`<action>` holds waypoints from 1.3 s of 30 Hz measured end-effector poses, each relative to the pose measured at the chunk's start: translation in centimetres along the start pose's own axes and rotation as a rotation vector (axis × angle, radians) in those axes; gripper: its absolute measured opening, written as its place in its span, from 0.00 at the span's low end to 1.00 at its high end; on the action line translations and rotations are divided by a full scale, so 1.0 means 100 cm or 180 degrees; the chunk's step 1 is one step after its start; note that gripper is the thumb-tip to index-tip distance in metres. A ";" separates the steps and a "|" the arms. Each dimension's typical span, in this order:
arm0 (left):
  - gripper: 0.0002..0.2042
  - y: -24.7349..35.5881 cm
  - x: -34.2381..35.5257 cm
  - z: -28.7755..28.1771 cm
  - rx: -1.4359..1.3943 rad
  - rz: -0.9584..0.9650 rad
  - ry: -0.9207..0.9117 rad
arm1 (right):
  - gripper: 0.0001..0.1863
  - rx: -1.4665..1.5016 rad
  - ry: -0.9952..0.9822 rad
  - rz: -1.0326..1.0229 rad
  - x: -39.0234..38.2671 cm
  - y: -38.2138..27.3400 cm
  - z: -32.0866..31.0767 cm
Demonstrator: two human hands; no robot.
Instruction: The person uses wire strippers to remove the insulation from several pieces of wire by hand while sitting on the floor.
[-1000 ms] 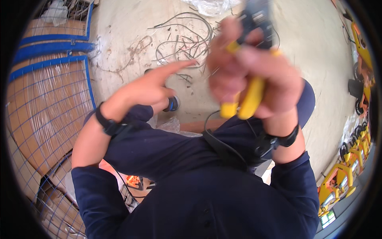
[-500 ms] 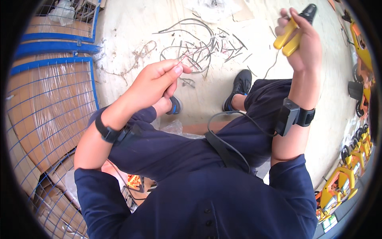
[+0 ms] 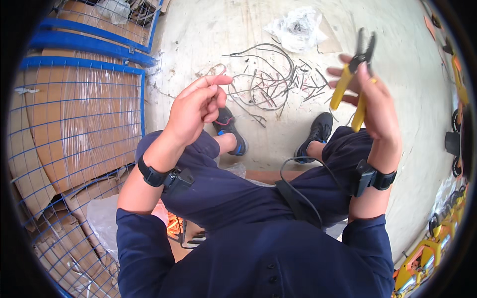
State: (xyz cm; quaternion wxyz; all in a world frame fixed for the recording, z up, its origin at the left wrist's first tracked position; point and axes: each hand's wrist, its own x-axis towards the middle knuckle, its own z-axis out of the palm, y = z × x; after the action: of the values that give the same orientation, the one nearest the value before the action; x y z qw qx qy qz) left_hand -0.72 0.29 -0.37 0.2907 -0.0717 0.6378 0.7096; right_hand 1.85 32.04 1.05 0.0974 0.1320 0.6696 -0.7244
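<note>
At 2 o'clock, the right hand (image 3: pixel 381 109) loosely grips yellow-handled wire strippers (image 3: pixel 356 64), jaws parted, probably pointed away for safety. At 11 o'clock, the left hand (image 3: pixel 191 113) curls, seemingly pinching thin red wire (image 3: pixel 225 121). Cable scraps (image 3: pixel 286 90) lie at 1 o'clock.

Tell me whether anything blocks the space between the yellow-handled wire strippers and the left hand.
Nothing visible does. The wire strippers, in the right hand, and the left hand have open space between them; the cut wire scraps lie below on the floor.
</note>
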 end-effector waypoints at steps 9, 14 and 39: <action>0.21 -0.016 0.005 0.014 0.0611 0.0460 -0.0344 | 0.25 -0.1268 -0.1850 0.0858 -0.016 0.046 0.073; 0.21 -0.020 -0.001 0.022 0.0955 0.0525 -0.0677 | 0.24 -0.1126 -0.2099 0.0809 -0.020 0.046 0.084; 0.28 -0.020 -0.003 0.013 0.1414 0.0715 -0.0640 | 0.28 -0.1267 -0.2007 0.0624 -0.016 0.040 0.094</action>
State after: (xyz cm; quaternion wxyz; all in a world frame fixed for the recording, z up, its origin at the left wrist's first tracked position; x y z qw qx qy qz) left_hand 0.90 1.45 -1.70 0.2807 0.1358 0.7498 0.5836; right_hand 4.08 22.28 -1.53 0.3911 -0.0554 0.7185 -0.5726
